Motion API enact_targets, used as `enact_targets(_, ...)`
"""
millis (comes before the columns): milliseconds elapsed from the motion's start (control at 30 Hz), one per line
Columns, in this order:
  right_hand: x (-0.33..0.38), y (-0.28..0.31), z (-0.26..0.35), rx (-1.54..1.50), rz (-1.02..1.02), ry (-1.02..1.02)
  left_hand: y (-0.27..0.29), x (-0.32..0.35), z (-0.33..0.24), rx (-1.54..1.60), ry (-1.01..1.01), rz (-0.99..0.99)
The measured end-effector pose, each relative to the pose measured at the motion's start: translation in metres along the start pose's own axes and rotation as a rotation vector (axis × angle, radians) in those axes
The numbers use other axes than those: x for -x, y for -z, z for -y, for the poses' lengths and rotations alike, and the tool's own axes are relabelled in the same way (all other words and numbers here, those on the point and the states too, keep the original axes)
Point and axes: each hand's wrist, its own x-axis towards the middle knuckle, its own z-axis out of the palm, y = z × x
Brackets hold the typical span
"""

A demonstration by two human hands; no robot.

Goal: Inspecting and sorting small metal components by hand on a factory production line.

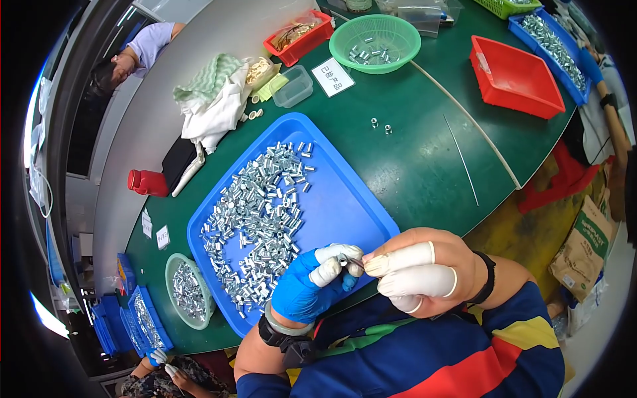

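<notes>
My left hand (306, 282), in a blue glove with white finger covers, pinches a small silver metal sleeve (343, 260) over the near edge of a blue tray (345, 192). Close against it, my right hand (424, 270) has white covers on several fingers, its fingertips closed on a thin dark rod (356, 263) that meets the sleeve. Whether the rod goes inside the sleeve is too small to tell. Many loose metal sleeves (265, 225) lie heaped over the tray's left and middle part.
Two sleeves (381, 126) stand on the green table (411, 166) near a thin straight rod (461, 159). Farther off are a green basket (408, 50) with a few sleeves and a red tray (511, 99). A pale green basket (207, 298) holds more sleeves. Other people sit around the table.
</notes>
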Motion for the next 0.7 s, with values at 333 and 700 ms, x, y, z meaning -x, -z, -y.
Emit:
enact_targets(333,-0.002,0.007,0.005,-0.045,-0.02,-0.024,-0.002,-0.006,-0.007,-0.311,-0.077,-0.023)
enact_targets(700,0.02,0.035,0.009,-0.017,-0.293,-0.119,-0.019,-0.07,-0.014,-2.003,-0.798,0.094)
